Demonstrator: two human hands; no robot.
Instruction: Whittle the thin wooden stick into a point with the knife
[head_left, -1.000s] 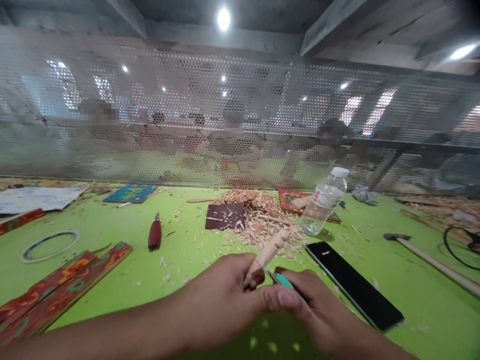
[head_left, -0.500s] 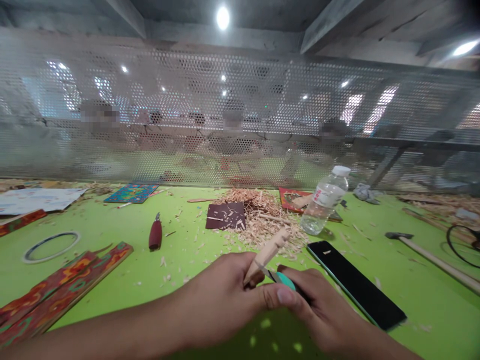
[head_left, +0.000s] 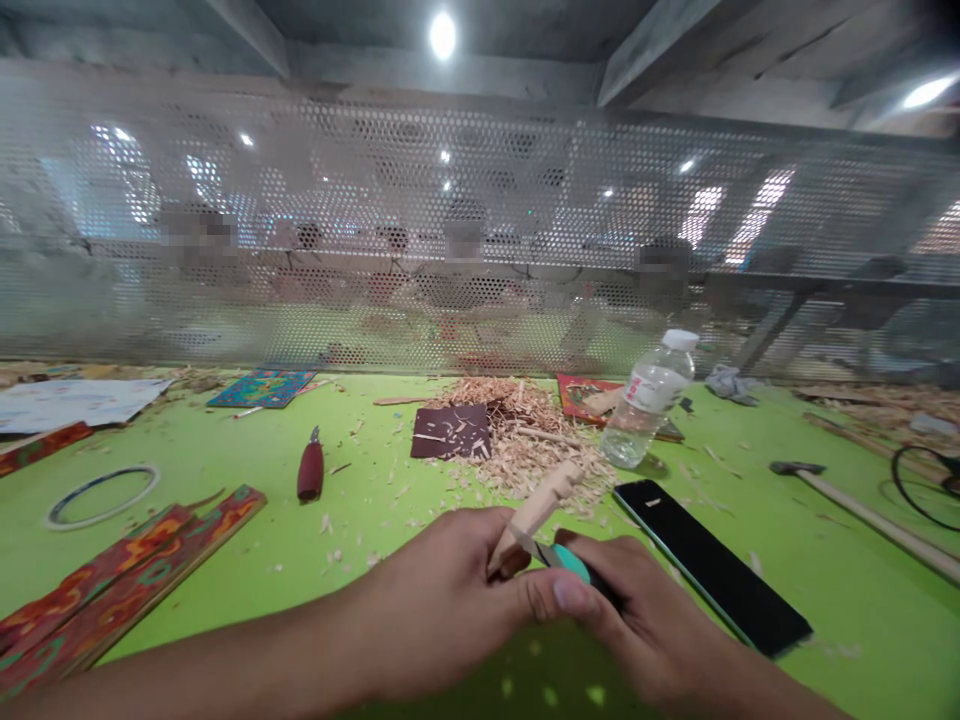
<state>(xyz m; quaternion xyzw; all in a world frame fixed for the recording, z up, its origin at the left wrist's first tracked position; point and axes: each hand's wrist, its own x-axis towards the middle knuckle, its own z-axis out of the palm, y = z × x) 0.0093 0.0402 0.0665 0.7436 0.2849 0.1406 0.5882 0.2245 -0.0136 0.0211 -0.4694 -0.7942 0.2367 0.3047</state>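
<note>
My left hand grips the lower end of a pale carved wooden piece, which points up and to the right. My right hand holds a carving knife with a teal handle; its short blade touches the wood just above my left fingers. My left thumb presses against the knife's back. Both hands hover low over the green table, in front of a heap of wood shavings.
A black phone lies right of my hands, a plastic bottle behind it. A red-handled knife, dark sandpaper sheet, painted wooden strips, a tape ring and a hammer lie around. A perforated metal screen backs the table.
The hands and wood have barely shifted; the blade sits slightly nearer the wood's base than before.
</note>
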